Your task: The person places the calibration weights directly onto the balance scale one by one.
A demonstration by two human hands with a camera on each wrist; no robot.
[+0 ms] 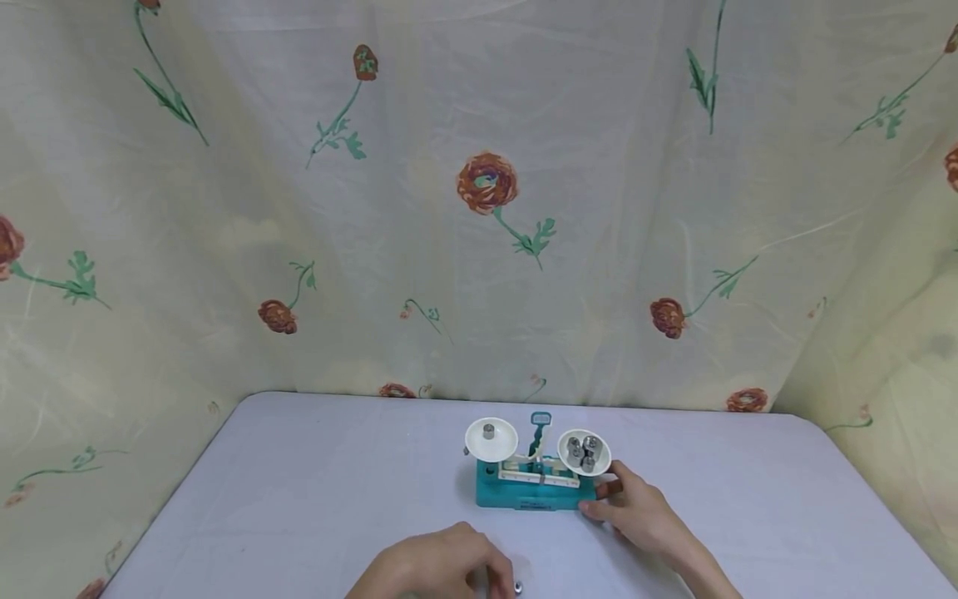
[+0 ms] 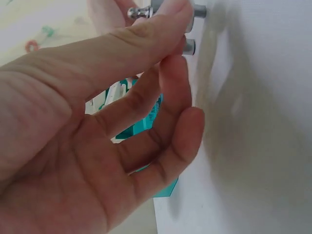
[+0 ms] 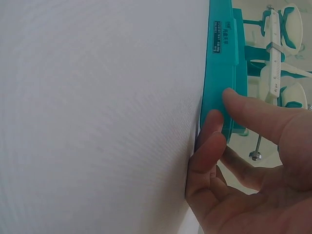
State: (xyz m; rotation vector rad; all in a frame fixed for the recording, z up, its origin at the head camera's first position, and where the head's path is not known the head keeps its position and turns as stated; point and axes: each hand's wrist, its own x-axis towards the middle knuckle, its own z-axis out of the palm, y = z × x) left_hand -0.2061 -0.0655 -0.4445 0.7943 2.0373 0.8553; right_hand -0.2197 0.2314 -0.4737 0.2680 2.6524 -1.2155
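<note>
A teal balance scale (image 1: 535, 497) stands on the table with two white pans. In its left pan (image 1: 479, 450) sits one metal weight (image 1: 489, 432); the right pan (image 1: 599, 466) carries several metal weights (image 1: 590, 443). My right hand (image 1: 639, 509) grips the right end of the base, thumb on the teal side (image 3: 217, 92) and fingers curled at the corner. Close to the table in front of the scale, my left hand (image 1: 441, 561) pinches a knobbed silver weight (image 2: 140, 13) between thumb and fingers. Another small weight (image 2: 190, 47) shows beside these fingertips.
A pale cloth covers the table (image 1: 322, 474). Behind and at both sides hangs a flowered curtain (image 1: 584, 249). One small metal piece (image 1: 518, 587) shows beside the left fingers at the bottom of the head view.
</note>
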